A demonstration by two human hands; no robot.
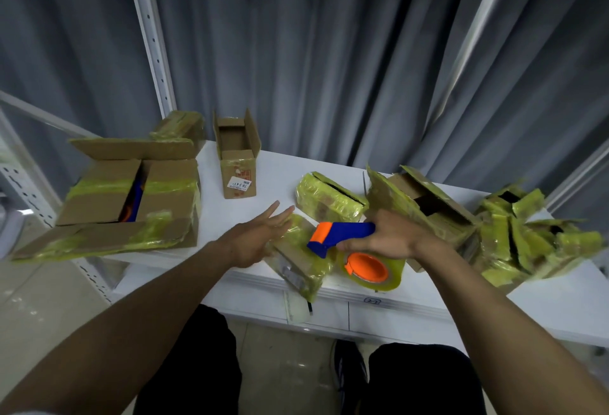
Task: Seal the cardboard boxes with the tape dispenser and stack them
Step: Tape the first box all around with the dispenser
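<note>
Left hand [260, 236] flat, fingers spread, over the near small box [296, 266] at the bench [280, 177] front edge; touching or just above, cannot tell. Right hand [392, 240] curled round the handle of the tape dispenser [342, 233], held just beside that box, roll hanging low. Outward: big box [131, 197] at left has flaps open, upright box [237, 157] open, right-hand boxes [425, 207] much taped but gaps show; judged partly sealed, several left, no tidy stack yet.
</note>
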